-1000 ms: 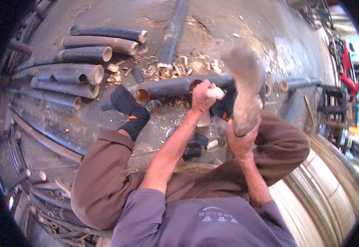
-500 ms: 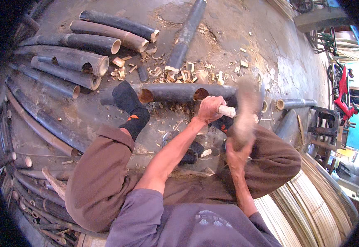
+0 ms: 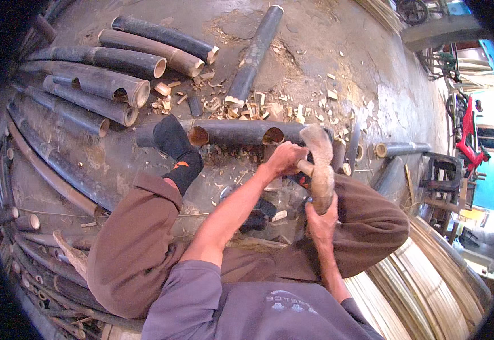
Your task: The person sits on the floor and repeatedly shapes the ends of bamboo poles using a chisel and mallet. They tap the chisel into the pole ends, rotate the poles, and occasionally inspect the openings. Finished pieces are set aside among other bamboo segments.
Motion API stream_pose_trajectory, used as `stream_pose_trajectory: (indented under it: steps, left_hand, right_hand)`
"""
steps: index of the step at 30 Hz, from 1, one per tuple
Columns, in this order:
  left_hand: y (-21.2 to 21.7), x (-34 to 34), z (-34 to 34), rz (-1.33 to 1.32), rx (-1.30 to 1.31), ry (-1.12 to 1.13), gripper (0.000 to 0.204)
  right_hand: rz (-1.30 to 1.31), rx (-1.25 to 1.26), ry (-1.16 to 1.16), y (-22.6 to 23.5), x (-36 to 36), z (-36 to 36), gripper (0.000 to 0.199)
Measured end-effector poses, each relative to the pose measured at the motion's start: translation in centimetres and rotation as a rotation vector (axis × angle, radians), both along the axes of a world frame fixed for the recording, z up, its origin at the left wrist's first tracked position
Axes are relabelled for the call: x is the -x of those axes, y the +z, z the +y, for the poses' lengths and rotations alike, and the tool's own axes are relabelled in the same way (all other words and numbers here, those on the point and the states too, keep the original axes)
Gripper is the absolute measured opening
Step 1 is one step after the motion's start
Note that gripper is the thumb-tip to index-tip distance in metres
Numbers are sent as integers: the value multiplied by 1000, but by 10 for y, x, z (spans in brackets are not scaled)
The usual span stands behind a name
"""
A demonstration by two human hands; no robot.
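A dark bamboo pole [image 3: 233, 131] lies crosswise in front of me, with two rounded openings cut in its near side. My left hand [image 3: 285, 158] is closed round a chisel [image 3: 305, 166] at the pole's right part; its pale wooden handle end shows, while the blade is hidden. In my right hand [image 3: 322, 218] is a worn wooden mallet [image 3: 321, 170], gripped at its lower end. The mallet's thick part overlaps the handle end in this view; I cannot tell whether they touch. My black-socked left foot [image 3: 173, 139] rests against the pole's left part.
Several dark bamboo poles [image 3: 102, 79] lie at the left, some with openings. Another pole [image 3: 255, 56] points away from me among pale wood chips [image 3: 258, 107]. Split bamboo strips [image 3: 428, 277] lie at the lower right. A dark stool [image 3: 442, 173] stands at the right.
The mallet, blurred half a second ago, now shows sharply and sits slightly left, over the chisel's handle end. Both hands keep their grips, and the whole view has shifted a little.
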State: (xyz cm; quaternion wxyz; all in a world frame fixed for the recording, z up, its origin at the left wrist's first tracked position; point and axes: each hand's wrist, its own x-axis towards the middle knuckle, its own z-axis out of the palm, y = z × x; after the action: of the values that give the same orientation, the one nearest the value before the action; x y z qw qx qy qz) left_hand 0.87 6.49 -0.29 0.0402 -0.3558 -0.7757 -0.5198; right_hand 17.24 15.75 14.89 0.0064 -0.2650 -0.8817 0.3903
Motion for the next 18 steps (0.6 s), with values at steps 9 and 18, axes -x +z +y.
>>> stream_pose_trajectory:
  steps: [9,18]
  left_hand:
    - [24,-46,1,-377,668,-449,34]
    - [22,8,-79,37,813,443,88]
  right_hand:
    - [218,165,-150,107,13,37,62]
    - [659,598,-232,192,20,77,27]
